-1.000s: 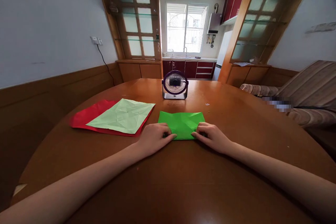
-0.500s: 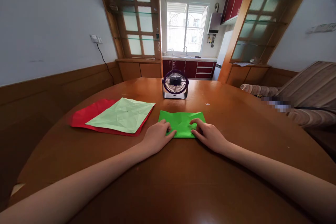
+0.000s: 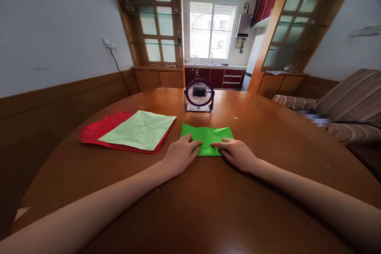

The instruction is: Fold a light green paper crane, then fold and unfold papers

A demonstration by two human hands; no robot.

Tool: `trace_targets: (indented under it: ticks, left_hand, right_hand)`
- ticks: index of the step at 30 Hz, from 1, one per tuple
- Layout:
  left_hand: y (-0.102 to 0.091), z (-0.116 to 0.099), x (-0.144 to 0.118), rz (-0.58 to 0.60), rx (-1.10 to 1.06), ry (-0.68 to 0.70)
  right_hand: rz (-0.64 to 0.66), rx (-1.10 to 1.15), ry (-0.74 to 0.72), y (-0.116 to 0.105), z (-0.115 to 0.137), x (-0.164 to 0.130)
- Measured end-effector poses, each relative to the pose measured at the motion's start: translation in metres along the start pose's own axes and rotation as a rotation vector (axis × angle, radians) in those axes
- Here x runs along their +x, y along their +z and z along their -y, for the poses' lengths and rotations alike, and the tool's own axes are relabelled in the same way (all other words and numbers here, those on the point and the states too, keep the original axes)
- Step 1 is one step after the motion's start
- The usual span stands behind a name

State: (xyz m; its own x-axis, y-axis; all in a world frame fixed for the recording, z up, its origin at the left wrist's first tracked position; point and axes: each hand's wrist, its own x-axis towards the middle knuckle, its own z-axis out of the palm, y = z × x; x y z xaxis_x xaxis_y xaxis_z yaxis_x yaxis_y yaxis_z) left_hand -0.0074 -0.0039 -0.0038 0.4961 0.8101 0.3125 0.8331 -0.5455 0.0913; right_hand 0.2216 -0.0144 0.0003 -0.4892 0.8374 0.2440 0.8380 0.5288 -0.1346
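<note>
A bright green sheet of folded paper (image 3: 208, 137) lies on the table in front of me, its far edge slightly raised and creased. My left hand (image 3: 182, 152) rests over its left side, index finger and thumb closed together on the paper. From the other side, my right hand (image 3: 236, 154) presses on the right part, index finger pointing inward and thumb tucked close beneath it. The fingertips of both hands are a short gap apart near the paper's middle. Part of each side of the sheet is hidden under the hands.
To the left, a creased pale green sheet (image 3: 143, 131) lies on top of red paper (image 3: 102, 127). A small dark fan (image 3: 199, 94) stands beyond the green paper on the round wooden table (image 3: 190, 206). A striped armchair (image 3: 354, 95) is at the right.
Both index fingers have moved inward toward the middle of the green paper and come down on it. My right finger and thumb have closed together. The paper stays in place.
</note>
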Motion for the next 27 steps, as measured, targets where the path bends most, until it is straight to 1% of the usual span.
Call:
trace_targets:
  ticks: [5, 11, 17, 20, 23, 27]
  left_hand:
    - [-0.003, 0.003, 0.0, 0.04, 0.034, 0.089]
    - [-0.008, 0.003, 0.003, 0.092, 0.053, 0.113]
    - [-0.009, 0.004, 0.005, 0.119, 0.089, 0.155]
    - [-0.01, 0.004, 0.005, 0.133, 0.115, 0.179]
    - [-0.011, 0.002, 0.006, 0.14, 0.117, 0.188]
    - [-0.006, 0.007, 0.009, 0.101, 0.062, 0.251]
  right_hand:
    - [-0.016, 0.045, -0.025, 0.003, -0.004, 0.0]
    - [-0.025, 0.091, -0.036, 0.004, -0.006, 0.0]
    - [-0.039, 0.105, -0.047, 0.006, -0.007, 0.0]
    - [-0.078, 0.151, -0.066, 0.007, -0.007, -0.002]
    - [-0.142, 0.22, -0.085, 0.007, -0.008, -0.003]
    - [-0.202, 0.248, -0.119, 0.008, -0.008, -0.002]
